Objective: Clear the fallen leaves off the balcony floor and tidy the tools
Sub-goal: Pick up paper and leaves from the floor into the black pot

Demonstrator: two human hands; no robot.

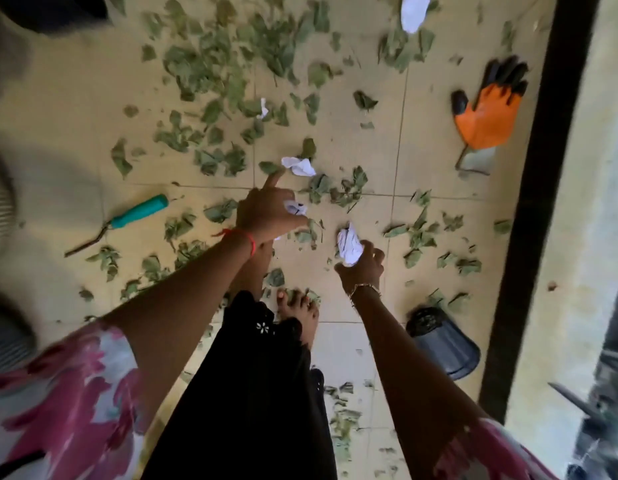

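1. I see the leaves (210,64) strewn over most of the tiled floor (435,188), thickest in the upper middle of the frame and thinner toward the bottom.
2. My left hand (266,216) sits at the centre of the frame. Its curled fingers pinch a small paper scrap (295,207), while the index finger (274,180) sticks out straight toward a leaf.
3. A loose paper (298,166) lies on the floor just beside that fingertip.
4. My right hand (363,268), right of centre, has its fingers (376,252) wrapped round a paper ball (349,245), held above the floor.
5. A teal tool (138,211) lies on the floor at middle left, well apart from both hands.
6. An orange and black glove (487,109) lies flat at upper right, near the dark frame (542,168) along the right edge. A grey item (477,161) pokes out just below it; I cannot tell what it is.
7. A black pot (442,344) lies tipped on its side at lower right.
8. A bare foot (297,313) stands among the leaves below the hands.
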